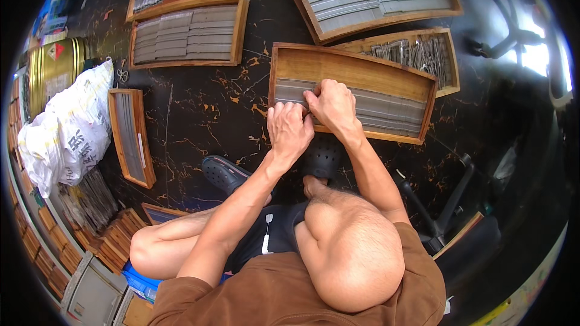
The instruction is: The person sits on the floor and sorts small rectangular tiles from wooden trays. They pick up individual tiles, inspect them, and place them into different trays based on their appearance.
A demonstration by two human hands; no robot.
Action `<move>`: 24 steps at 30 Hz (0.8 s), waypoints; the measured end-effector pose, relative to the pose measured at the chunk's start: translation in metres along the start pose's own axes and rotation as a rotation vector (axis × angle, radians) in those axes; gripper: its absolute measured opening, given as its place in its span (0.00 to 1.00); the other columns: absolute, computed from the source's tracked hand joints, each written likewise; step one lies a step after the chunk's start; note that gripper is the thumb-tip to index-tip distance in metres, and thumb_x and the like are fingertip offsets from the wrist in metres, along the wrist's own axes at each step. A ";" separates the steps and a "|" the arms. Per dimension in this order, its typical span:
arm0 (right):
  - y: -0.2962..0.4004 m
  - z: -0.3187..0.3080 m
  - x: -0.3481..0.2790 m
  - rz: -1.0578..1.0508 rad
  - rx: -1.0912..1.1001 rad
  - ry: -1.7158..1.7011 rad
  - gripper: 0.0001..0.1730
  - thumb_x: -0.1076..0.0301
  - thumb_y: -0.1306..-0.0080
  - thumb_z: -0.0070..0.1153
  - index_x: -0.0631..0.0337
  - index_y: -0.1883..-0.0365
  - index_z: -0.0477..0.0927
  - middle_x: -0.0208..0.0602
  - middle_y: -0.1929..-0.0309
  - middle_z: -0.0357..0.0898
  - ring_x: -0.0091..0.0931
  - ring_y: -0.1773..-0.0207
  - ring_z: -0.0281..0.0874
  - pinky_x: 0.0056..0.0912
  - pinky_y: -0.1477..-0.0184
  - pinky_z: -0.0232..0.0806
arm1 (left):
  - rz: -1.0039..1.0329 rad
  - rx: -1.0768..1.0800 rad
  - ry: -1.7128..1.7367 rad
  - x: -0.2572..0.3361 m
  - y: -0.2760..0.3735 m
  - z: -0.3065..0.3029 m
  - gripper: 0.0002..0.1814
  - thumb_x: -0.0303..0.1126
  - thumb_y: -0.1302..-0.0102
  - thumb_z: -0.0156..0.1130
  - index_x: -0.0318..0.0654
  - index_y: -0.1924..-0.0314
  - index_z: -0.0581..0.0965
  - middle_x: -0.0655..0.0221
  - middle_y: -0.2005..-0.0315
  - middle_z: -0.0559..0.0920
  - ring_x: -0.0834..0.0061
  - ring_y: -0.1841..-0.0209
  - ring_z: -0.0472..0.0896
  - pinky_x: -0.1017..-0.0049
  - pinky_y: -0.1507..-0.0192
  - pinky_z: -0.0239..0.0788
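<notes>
A shallow wooden tray [353, 63] lies on the dark floor in front of me, its lower part lined with rows of thin grey strips [389, 115]. My left hand [290, 129] is curled over the tray's near edge at the left. Beside it, my right hand [333, 102] bends its fingers down at the strips. The fingertips of both hands meet close together over the rows. What lies between or under them is hidden, so I cannot tell whether either hand grips a strip.
Wooden trays of grey strips stand at the upper left [186, 36] and upper right [371, 0]. Under my tray's far side sits a tray of jumbled pieces [412, 54]. A narrow tray [131, 138], white bag [77, 127] and gold drum [54, 68] are left; a chair base [437, 226] is right.
</notes>
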State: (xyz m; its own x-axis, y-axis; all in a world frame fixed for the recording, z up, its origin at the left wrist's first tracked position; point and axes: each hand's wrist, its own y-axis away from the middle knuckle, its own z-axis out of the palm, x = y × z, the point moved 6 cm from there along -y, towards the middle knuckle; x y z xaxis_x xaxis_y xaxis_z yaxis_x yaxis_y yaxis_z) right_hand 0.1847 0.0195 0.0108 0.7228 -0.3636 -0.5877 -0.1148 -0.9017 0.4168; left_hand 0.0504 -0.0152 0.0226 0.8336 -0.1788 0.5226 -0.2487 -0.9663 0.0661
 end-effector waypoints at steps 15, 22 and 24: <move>-0.003 -0.001 0.008 0.118 0.015 -0.109 0.18 0.58 0.38 0.62 0.68 0.67 0.88 0.60 0.69 0.86 0.53 0.61 0.87 0.52 0.53 0.78 | 0.024 0.058 0.031 0.001 0.004 0.007 0.08 0.30 0.42 0.67 0.41 0.72 0.74 0.62 0.70 0.78 0.58 0.63 0.74 0.59 0.55 0.63; -0.008 -0.036 0.022 0.015 0.178 -0.340 0.16 0.62 0.34 0.62 0.70 0.66 0.87 0.52 0.72 0.86 0.38 0.68 0.88 0.39 0.61 0.78 | 0.202 0.019 0.189 0.015 0.001 -0.017 0.12 0.34 0.36 0.71 0.35 0.56 0.83 0.63 0.63 0.82 0.59 0.56 0.78 0.61 0.51 0.66; -0.014 -0.052 0.029 0.012 0.208 -0.417 0.15 0.62 0.31 0.63 0.70 0.65 0.86 0.46 0.75 0.85 0.30 0.73 0.84 0.34 0.66 0.74 | 0.334 0.016 0.140 0.014 -0.002 -0.018 0.14 0.33 0.37 0.72 0.34 0.54 0.83 0.61 0.57 0.84 0.58 0.51 0.80 0.61 0.46 0.68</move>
State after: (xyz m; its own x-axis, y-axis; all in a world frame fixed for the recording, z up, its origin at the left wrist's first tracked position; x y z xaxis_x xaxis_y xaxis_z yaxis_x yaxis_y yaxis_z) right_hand 0.2430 0.0334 0.0238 0.3897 -0.3986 -0.8302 -0.2861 -0.9093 0.3023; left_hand 0.0533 -0.0128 0.0451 0.6316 -0.4591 0.6247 -0.4874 -0.8618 -0.1406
